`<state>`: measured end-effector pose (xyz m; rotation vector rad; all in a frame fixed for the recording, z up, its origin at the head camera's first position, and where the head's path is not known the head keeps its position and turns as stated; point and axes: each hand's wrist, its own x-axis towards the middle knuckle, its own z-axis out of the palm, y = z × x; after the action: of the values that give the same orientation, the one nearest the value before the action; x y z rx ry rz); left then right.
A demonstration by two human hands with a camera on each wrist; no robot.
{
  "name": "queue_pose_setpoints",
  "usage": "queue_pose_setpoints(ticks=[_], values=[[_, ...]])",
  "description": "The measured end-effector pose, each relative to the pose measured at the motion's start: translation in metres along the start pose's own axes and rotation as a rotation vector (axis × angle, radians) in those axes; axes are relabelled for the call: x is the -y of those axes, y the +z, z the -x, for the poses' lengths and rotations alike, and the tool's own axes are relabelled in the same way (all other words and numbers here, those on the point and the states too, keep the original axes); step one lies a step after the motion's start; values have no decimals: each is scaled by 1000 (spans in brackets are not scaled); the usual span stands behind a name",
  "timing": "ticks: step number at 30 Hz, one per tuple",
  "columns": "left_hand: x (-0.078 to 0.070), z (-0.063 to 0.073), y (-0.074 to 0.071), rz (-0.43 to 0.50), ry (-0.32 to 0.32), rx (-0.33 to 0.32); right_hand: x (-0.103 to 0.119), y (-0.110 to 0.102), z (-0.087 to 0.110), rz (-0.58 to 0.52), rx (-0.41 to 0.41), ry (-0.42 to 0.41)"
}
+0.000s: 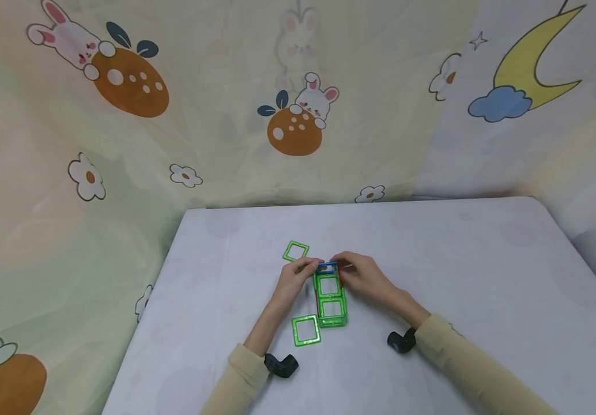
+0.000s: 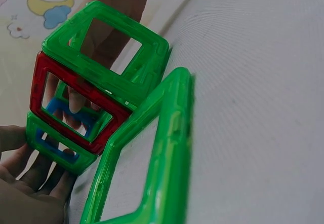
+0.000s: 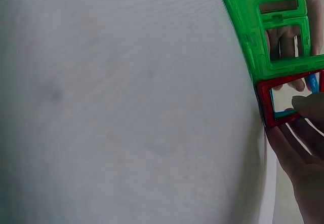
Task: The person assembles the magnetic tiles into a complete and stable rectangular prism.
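Observation:
A boxy structure of green magnetic tiles [image 1: 331, 298] stands on the table, with a blue tile [image 1: 327, 264] across its far end. Red tiles form part of its sides; one red tile [image 2: 81, 84] shows in the left wrist view, another red tile [image 3: 266, 105] in the right. My left hand [image 1: 293, 279] grips the far left corner, thumb and fingers around a small green tile [image 2: 61, 153]. At the far right side, my right hand [image 1: 368, 279] pinches the red tile, thumb over its window and fingers underneath.
One loose green square tile [image 1: 306, 344] lies close to the structure's near left corner. Another loose green square [image 1: 287, 250] lies beyond my left hand. The white table [image 1: 459, 259] meets a printed cloth backdrop [image 1: 215, 115] at its far edge. Each wrist carries a black camera mount [image 1: 282, 366].

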<state>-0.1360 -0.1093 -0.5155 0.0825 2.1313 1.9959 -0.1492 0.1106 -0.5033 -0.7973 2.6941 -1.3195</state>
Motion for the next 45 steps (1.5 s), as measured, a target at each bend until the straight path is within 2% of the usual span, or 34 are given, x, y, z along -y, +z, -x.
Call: queue_pose_setpoints(ticks=[7, 11, 15, 21, 26, 32, 38, 45], values=[[-1, 4, -2, 0, -9, -3, 1, 3, 0, -2, 3, 9], [0, 5, -2, -7, 12, -2, 1, 3, 0, 0, 2, 1], [-4, 11, -2, -44, 34, -35, 1, 3, 1, -5, 0, -17], [-20, 35, 4, -146, 10, -100, 1, 2, 1, -2, -10, -36], [-31, 61, 12, -151, -60, -157, 2, 0, 0, 3, -2, -12], [-34, 79, 25, -148, -112, -155, -1, 0, 2, 18, -13, -23], [-31, 83, 32, -181, -113, -182, -3, -1, 1, 5, -15, -35], [-30, 80, 32, -199, -116, -202, -2, -3, 0, 6, -23, -40]])
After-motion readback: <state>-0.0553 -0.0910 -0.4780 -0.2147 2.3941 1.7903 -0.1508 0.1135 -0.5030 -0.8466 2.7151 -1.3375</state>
